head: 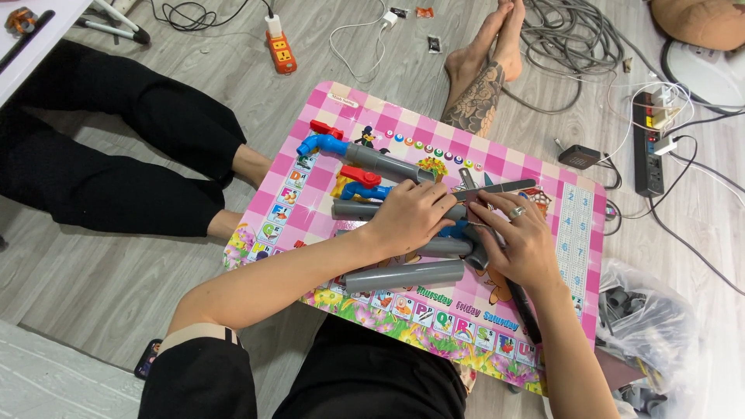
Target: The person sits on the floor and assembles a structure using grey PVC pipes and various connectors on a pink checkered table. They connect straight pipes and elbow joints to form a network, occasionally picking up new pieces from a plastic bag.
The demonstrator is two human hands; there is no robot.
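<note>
A small pink checkered children's table point(326, 167) lies across my lap. Several grey plastic pipes lie on it, one long pipe point(403, 275) nearest me and another point(384, 164) joined to a blue elbow point(317, 144) at the far left. My left hand point(415, 213) presses down on a grey pipe point(353, 209) in the middle of the table, beside a blue and red valve point(362, 185). My right hand point(521, 237), with a ring on it, grips a grey pipe piece point(475, 256) next to a blue fitting point(454, 229). A grey metal cutter or caliper point(497, 187) lies just beyond both hands.
Another person sits on the wooden floor at the left in black trousers point(116, 155). A second person's tattooed leg point(479, 89) reaches the table's far edge. Power strips point(282, 51) point(648, 143), cables point(574, 46) and a clear plastic bag point(648, 326) of fittings lie around.
</note>
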